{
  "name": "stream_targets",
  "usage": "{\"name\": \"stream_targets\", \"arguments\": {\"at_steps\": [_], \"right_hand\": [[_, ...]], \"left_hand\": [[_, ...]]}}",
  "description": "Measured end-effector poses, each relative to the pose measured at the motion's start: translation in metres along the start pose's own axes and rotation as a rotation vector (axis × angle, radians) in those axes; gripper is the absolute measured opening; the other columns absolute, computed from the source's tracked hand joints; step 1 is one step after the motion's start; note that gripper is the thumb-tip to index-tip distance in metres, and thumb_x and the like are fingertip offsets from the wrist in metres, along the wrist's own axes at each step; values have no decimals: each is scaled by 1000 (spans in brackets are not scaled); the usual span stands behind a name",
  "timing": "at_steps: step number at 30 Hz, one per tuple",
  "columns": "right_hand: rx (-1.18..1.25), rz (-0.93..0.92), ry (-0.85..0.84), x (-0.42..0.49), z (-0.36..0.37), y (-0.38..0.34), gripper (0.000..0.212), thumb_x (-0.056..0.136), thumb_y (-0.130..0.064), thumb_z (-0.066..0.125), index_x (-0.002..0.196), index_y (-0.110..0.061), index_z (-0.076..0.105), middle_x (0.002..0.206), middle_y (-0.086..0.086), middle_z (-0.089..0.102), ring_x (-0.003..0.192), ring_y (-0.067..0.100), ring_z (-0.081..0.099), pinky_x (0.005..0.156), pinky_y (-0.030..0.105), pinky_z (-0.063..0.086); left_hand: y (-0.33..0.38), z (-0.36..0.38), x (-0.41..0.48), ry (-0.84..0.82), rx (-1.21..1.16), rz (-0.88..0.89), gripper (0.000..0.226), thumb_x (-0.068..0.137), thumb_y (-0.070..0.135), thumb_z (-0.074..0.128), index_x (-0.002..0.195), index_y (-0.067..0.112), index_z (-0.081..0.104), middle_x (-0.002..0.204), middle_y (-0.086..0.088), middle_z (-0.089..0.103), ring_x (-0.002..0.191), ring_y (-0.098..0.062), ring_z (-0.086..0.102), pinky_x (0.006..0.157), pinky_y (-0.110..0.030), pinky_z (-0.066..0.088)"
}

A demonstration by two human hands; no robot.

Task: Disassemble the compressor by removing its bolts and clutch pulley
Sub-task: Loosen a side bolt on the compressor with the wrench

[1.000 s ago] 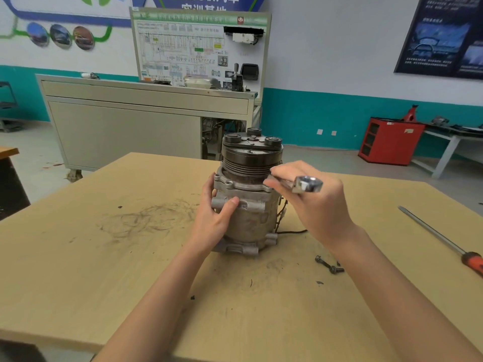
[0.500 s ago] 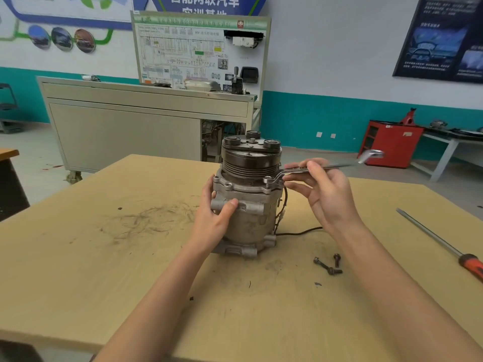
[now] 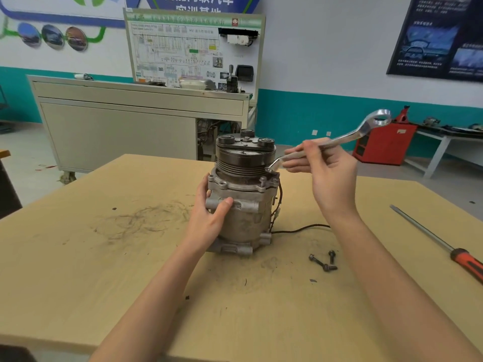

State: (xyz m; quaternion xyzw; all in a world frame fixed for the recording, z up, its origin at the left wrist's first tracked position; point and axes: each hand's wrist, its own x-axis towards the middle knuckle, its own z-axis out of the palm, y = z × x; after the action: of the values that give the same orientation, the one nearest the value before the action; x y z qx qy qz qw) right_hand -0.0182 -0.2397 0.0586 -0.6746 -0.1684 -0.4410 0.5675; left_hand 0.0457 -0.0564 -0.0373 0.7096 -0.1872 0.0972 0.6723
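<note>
We've got the compressor (image 3: 243, 218) standing upright in the middle of the wooden table (image 3: 104, 270), clutch pulley (image 3: 244, 160) on top with its grooved rim facing us. The left hand (image 3: 209, 218) wraps the housing from the left, thumb laid across the front and fingers curled round behind. On the right, the right hand (image 3: 326, 176) holds the shank of a ring wrench (image 3: 339, 139) between curled fingers and thumb. The wrench's low end is down at the flange just under the pulley, on its right side; whether it sits on a bolt head we cannot tell. Its other ring end angles up and away to the far right. A black wire (image 3: 300, 227) trails from the compressor's right side onto the table. Just near and right of it lie loose bolts (image 3: 322, 261), close together. Well off to the right lies a screwdriver (image 3: 444, 244) with an orange handle. Beyond the table stands a grey cabinet (image 3: 117, 126) with a wiring board (image 3: 193, 48) on it.
</note>
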Motion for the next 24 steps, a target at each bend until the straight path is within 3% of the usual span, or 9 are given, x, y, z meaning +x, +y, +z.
{"name": "stream_targets", "arguments": {"at_steps": [3, 7, 11, 12, 15, 18, 21, 22, 24], "right_hand": [[-289, -358, -72, -12, 9, -9, 21, 89, -19, 58, 89, -1, 69, 75, 7, 69, 65, 15, 69, 62, 26, 57], [-590, -733, -90, -22, 16, -12, 33, 89, -24, 56, 80, 4, 71, 72, 12, 70, 56, 21, 65, 56, 24, 49], [-634, -791, -158, -34, 16, -12, 28, 84, -23, 63, 82, 4, 71, 79, 13, 71, 65, 24, 68, 58, 30, 55], [-649, -813, -167, -36, 16, -11, 26, 82, -21, 66, 82, 5, 71, 81, 15, 71, 69, 25, 69, 59, 32, 57], [-666, -863, -176, -40, 17, -8, 24, 79, -17, 69, 80, 7, 71, 84, 17, 71, 74, 26, 71, 58, 35, 59], [-674, -891, -162, -38, 19, -8, 24, 80, -17, 69, 78, 7, 71, 83, 17, 71, 73, 25, 71, 57, 34, 58], [-724, -941, -167, -39, 22, -5, 27, 84, -20, 65, 76, 6, 71, 81, 17, 71, 70, 25, 70, 54, 32, 57], [-732, -951, -175, -39, 23, -5, 28, 85, -20, 64, 77, 5, 71, 82, 17, 71, 70, 25, 70, 55, 32, 58], [-676, -880, -185, -40, 21, -3, 28, 86, -21, 63, 81, 4, 71, 84, 15, 72, 73, 23, 70, 62, 29, 58]], "left_hand": [[1, 1, 0, 0, -7, 1, 67, 92, 29, 56, 149, 28, 22, 135, 10, 43, 117, -2, 45, 76, 3, 38], [1, 1, 0, 4, -6, 13, 66, 92, 28, 57, 149, 26, 23, 137, 7, 45, 120, -5, 47, 76, 3, 39], [-1, 1, 1, 7, 1, 18, 64, 92, 25, 58, 148, 26, 25, 135, 5, 47, 106, 17, 50, 73, 5, 38], [-1, 1, 1, 9, 2, 21, 64, 92, 24, 58, 148, 26, 26, 136, 4, 48, 107, 16, 50, 75, 3, 39], [-3, 1, 2, 13, -22, 23, 64, 92, 26, 59, 147, 25, 27, 138, -1, 51, 122, -10, 52, 90, -10, 43], [-2, 0, 1, -4, -38, 11, 75, 81, 40, 59, 147, 28, 26, 137, -2, 53, 123, -15, 52, 101, -27, 44], [-4, 0, 2, 4, -11, 15, 68, 88, 33, 61, 146, 29, 27, 135, -4, 55, 120, -14, 53, 85, -6, 44], [-5, 0, 3, 9, -5, 19, 66, 90, 31, 61, 147, 29, 27, 135, -5, 55, 120, -15, 53, 81, -4, 43], [-6, -1, 3, 15, -10, 21, 70, 87, 35, 61, 148, 27, 26, 138, -5, 52, 125, -16, 50, 90, -10, 42]]}}
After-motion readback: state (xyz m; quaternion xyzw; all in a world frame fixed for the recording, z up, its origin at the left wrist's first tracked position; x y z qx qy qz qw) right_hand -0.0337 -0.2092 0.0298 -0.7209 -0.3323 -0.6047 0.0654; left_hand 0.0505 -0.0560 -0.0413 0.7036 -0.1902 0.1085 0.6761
